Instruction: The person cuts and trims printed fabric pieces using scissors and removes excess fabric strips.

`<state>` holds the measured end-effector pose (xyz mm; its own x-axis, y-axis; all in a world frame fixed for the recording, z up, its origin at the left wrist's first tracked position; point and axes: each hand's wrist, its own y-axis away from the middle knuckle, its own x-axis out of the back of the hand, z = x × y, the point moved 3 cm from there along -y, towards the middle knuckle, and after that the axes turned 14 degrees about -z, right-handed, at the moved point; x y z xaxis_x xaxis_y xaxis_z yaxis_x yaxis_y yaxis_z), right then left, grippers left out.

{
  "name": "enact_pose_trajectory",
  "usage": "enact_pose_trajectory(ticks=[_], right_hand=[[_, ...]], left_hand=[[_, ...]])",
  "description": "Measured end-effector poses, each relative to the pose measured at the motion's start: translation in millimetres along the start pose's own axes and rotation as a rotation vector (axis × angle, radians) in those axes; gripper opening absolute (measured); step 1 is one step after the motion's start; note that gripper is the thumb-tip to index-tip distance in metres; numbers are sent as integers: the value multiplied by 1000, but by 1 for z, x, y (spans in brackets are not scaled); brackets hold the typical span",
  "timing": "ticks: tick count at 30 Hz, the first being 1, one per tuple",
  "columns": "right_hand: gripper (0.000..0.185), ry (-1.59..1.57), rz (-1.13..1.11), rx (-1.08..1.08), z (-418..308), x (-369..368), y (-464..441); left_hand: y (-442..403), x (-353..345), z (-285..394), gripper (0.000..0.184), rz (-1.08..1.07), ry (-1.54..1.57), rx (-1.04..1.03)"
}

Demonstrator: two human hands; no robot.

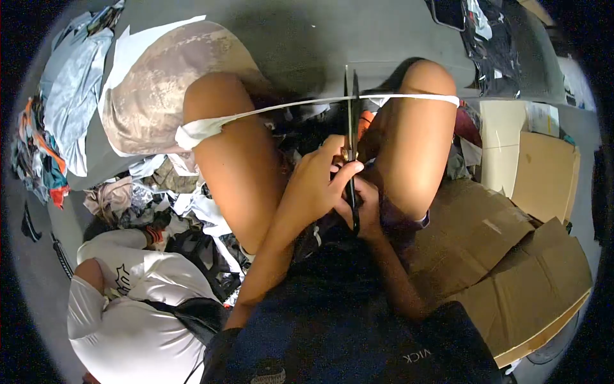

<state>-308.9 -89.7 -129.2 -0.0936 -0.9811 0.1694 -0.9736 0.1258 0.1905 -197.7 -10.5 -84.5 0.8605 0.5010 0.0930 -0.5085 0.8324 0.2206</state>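
Note:
A pair of large dark scissors [351, 128] points away from me between my knees, its blades slightly apart. My left hand [318, 182] is wrapped round the scissors near the pivot and handle. My right hand [366, 208] is closed on the scissors' lower handle, partly hidden behind them. A narrow white strip [288, 105] stretches across from one knee to the other and passes at the blades. Its left end is bunched round one thigh, and its right end reaches over the other knee.
Patterned fabric [176, 83] lies on the grey table [288, 38] at the upper left. A person in a white shirt [147, 313] is at the lower left, beside heaped cloth scraps [169, 192]. Cardboard [473, 237] lies on the right. A phone [448, 13] rests at the upper right.

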Motion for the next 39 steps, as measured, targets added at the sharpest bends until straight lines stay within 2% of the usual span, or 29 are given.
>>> enact_pose_trajectory(ticks=[2, 6, 8, 14, 18, 22, 26, 29, 33, 36, 39], right_hand=[[34, 0, -20, 38, 4, 1, -1], [30, 12, 7, 30, 5, 0, -2], [23, 12, 32, 158, 0, -1, -4], [27, 28, -19, 16, 5, 0, -2], [27, 52, -31, 28, 0, -3, -5], [25, 26, 21, 47, 1, -2, -4], [24, 38, 2, -6, 4, 0, -2], [23, 66, 7, -3, -2, 1, -3], [20, 99, 38, 53, 1, 0, -1], [20, 0, 46, -3, 14, -5, 1], [20, 60, 61, 25, 2, -2, 0]], left_hand=[[0, 0, 0, 20, -4, 5, 10], [1, 2, -6, 16, 13, 24, 27], [0, 2, -7, 23, 14, -76, -25], [-1, 1, -6, 22, 18, -37, -33], [1, 4, -7, 24, 2, -39, 22], [1, 2, -10, 18, -4, -2, 41], [0, 2, -4, 20, -36, -34, 75], [-1, -2, -14, 28, 13, -39, -19], [-1, -1, -11, 26, 9, -50, -29], [-1, -1, -11, 25, 11, -36, -27], [-1, -1, -11, 24, -4, -8, -5]])
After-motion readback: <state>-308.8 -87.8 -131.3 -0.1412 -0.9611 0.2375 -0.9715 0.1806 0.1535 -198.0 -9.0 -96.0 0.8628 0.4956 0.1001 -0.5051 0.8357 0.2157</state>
